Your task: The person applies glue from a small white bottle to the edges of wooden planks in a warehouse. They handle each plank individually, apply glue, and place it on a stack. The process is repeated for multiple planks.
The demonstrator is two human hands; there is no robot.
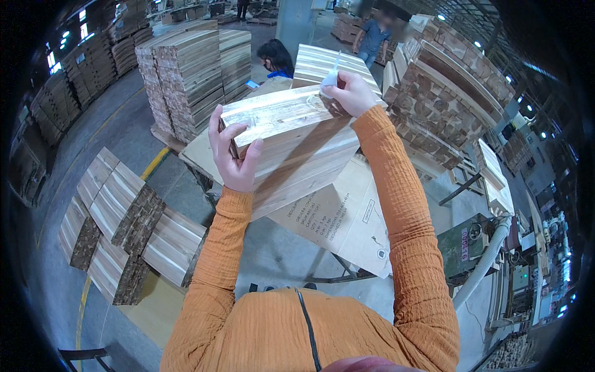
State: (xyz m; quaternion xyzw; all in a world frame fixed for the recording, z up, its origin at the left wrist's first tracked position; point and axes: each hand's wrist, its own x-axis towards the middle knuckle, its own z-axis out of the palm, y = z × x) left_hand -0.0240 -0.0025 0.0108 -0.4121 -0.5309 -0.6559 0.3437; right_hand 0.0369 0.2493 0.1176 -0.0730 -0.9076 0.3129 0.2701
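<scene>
Nearest, left hand (234, 155) raised, fingers curled around near end of pale striped wooden plank (291, 146), tilted above cardboard-covered desk (347, 223). Beyond, right hand (350, 93), arm extended, fingers pinching small white plastic tube (331, 77) against plank's far edge. Stacked boards (186, 74) behind.

So the workbench is covered by a flat brown cardboard sheet (347, 217) overhanging its near edge, and a stack of pale, striped wooden boards (297, 161) lies right on it.
</scene>
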